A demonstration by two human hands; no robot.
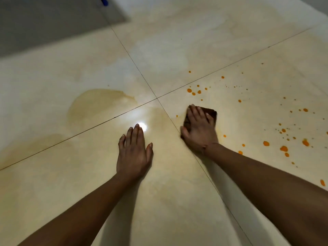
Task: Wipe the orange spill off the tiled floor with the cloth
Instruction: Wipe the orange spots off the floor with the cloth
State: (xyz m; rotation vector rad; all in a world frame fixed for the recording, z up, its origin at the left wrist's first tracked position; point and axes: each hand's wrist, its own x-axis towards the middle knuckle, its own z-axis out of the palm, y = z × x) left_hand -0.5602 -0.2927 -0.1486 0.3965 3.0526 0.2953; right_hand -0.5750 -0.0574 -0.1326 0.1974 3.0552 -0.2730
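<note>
Glossy cream tiled floor point(71, 174) fills the view. Nearest, the left hand point(133, 153) lies flat with straight fingers and holds nothing, probably bracing the person's weight. At two o'clock from it, the right hand point(198, 128) presses a dark cloth point(212, 113) down under flattened fingers, likely so that its whole face rubs the tile. Drops of the orange spill point(284, 148) lie scattered from twelve to four o'clock of the cloth, not yet wiped. Far off at eleven o'clock lies a grey surface point(44, 20).

Orange drops point(284, 148) on cream tiles point(71, 174).
Dark brown cloth point(212, 112), maybe reddish; thin dark grout lines point(133, 61); blue object point(103, 1) at upper left.
</note>
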